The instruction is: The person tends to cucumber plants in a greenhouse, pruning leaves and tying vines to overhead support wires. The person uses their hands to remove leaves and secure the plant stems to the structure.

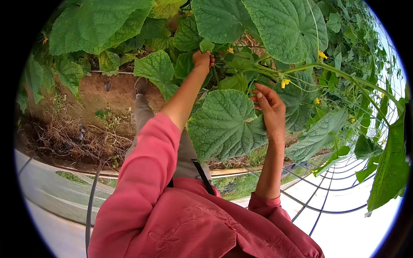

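Observation:
My left hand [202, 60] reaches far forward among cucumber vine leaves, its fingers curled closed. A small green leaf [206, 45] pokes out at the top of that fist, seemingly pinched in it; the stem inside is hidden. Nearer to me, my right hand [271, 104] is raised with thumb and fingers bent and apart, and I see nothing in them. Below and left of it spreads a broad cucumber leaf [226, 124], its right edge by my wrist. A thick vine stem [300, 67] with a yellow flower [285, 83] runs just above my right hand.
Large leaves [222, 19] crowd the front. Bare soil [100, 92] and dry plant litter [71, 138] lie to the left, near my shoe [140, 86]. Curved metal greenhouse bars [322, 211] and a netting trellis with vines stand to the right. Plastic sheeting [64, 193] is behind me.

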The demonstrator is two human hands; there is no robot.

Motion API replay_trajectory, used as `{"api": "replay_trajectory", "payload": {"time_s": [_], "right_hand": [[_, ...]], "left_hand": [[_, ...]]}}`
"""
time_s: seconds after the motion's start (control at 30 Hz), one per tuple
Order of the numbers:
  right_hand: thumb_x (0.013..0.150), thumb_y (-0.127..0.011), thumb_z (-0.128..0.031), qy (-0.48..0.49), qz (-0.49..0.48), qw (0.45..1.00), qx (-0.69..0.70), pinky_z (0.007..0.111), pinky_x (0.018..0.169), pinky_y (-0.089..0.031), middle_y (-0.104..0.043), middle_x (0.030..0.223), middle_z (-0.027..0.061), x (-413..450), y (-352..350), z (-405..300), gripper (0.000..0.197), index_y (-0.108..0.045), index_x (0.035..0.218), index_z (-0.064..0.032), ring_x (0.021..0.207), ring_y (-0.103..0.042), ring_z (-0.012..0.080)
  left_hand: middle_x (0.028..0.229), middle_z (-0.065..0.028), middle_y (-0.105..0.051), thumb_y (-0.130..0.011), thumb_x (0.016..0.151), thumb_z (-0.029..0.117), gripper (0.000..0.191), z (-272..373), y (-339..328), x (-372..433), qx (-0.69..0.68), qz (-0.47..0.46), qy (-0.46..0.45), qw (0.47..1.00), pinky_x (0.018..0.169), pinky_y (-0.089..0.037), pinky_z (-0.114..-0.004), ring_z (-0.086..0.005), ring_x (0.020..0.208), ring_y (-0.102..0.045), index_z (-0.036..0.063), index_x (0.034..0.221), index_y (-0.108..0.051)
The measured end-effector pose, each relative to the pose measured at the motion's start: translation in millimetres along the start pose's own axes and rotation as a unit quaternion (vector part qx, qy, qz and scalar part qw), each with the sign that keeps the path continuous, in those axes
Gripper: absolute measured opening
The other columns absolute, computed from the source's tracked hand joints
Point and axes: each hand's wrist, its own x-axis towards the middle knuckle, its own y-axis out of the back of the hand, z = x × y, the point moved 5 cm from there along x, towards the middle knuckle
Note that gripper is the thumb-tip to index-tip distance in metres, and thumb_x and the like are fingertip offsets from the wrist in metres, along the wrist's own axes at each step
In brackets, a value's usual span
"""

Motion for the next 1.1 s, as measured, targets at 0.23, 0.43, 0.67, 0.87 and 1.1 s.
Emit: {"api": "replay_trajectory", "payload": {"time_s": [0.23,0.43,0.67,0.87,1.1], "right_hand": [[0.094,-0.059,-0.039,0.026,0.129,0.964,0.231,0.029,0.067,-0.053,-0.063,0.105,0.0157,9.3,13.5,-16.1,0.05,-0.047,0.122,0.0016,0.085,-0.066,0.0206],[0.093,-0.061,-0.034,0.051,0.152,0.963,0.214,0.025,0.059,-0.052,-0.064,0.096,0.013,39.0,9.7,-34.4,0.036,-0.054,0.105,-0.0011,0.072,-0.062,0.0159],[0.093,-0.062,-0.015,0.119,0.115,0.945,0.282,0.026,0.065,-0.052,-0.065,0.09,0.0094,41.6,10.3,-17.5,0.016,-0.058,0.101,-0.0012,0.071,-0.058,0.0129],[0.095,-0.058,-0.009,0.11,0.064,0.933,0.336,0.026,0.065,-0.05,-0.065,0.091,0.0099,47.8,13.7,10.1,0.015,-0.059,0.106,0.0006,0.073,-0.057,0.0134],[0.095,-0.056,-0.01,-0.092,0.052,0.98,0.169,0.024,0.066,-0.05,-0.065,0.101,0.0062,61.3,-22.1,96.2,0.029,-0.057,0.123,-0.0022,0.081,-0.06,0.0111]], "left_hand": [[0.093,-0.0181,-0.063,-0.053,0.096,0.015,0.039,-4.2,43.4,-14.5,0.191,0.029,-0.13,0.972,0.062,-0.05,-0.045,-0.0275,0.074,-0.063,-0.0009,0.13,-0.048],[0.106,-0.0256,-0.062,-0.056,0.092,0.016,0.04,-33.9,114.8,-9.5,0.468,0.087,-0.195,0.858,0.076,-0.05,-0.052,-0.042,0.089,-0.061,-0.0033,0.127,-0.05],[0.094,-0.0257,-0.063,-0.056,0.09,0.014,0.033,-99.8,206.8,17.4,0.587,0.059,-0.168,0.79,0.065,-0.05,-0.051,-0.0412,0.079,-0.062,-0.005,0.116,-0.054],[0.083,-0.0207,-0.062,-0.057,0.09,0.021,0.03,-92.7,199.2,21.4,0.308,0.118,0.046,0.943,0.06,-0.049,-0.05,-0.0366,0.069,-0.06,-0.0024,0.109,-0.057],[0.101,-0.0186,-0.058,-0.057,0.085,0.009,0.019,-28.6,153.8,9.8,0.563,0.12,-0.186,0.796,0.065,-0.049,-0.05,-0.035,0.079,-0.061,0.0015,0.102,-0.06]]}}
